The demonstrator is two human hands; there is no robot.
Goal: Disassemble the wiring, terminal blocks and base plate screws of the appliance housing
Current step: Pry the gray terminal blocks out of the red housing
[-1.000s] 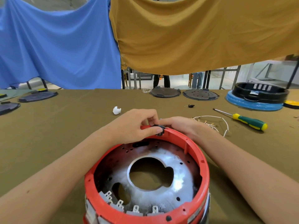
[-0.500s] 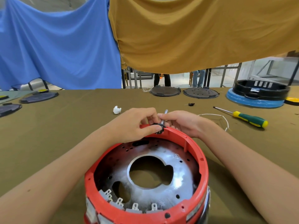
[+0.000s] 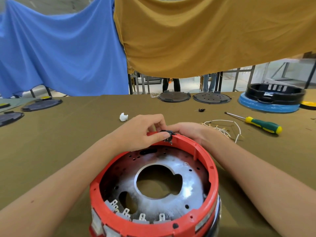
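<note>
The red appliance housing (image 3: 203, 152) stands upside down in front of me, its silver base plate (image 3: 189, 185) showing inside. Several white terminal blocks (image 3: 142, 217) line the near inner rim. A small black part (image 3: 168, 133) sits at the far rim. My left hand (image 3: 140, 132) pinches it between thumb and fingers. My right hand (image 3: 189, 131) lies over the far outer side of the rim, fingertips meeting the black part and hidden behind it. A loose bundle of white wires (image 3: 220, 128) lies on the table just right of that hand.
A green and yellow screwdriver (image 3: 261, 124) lies at the right. A white plastic piece (image 3: 123, 116) and a tiny black part (image 3: 201, 109) lie beyond my hands. Dark round plates (image 3: 174, 96) and a black housing on a blue ring (image 3: 273, 94) stand at the far edge.
My right hand, raised half a second ago with a small metal piece at its fingertips, has dropped back behind the rim. My left hand keeps its pinch on the black part.
</note>
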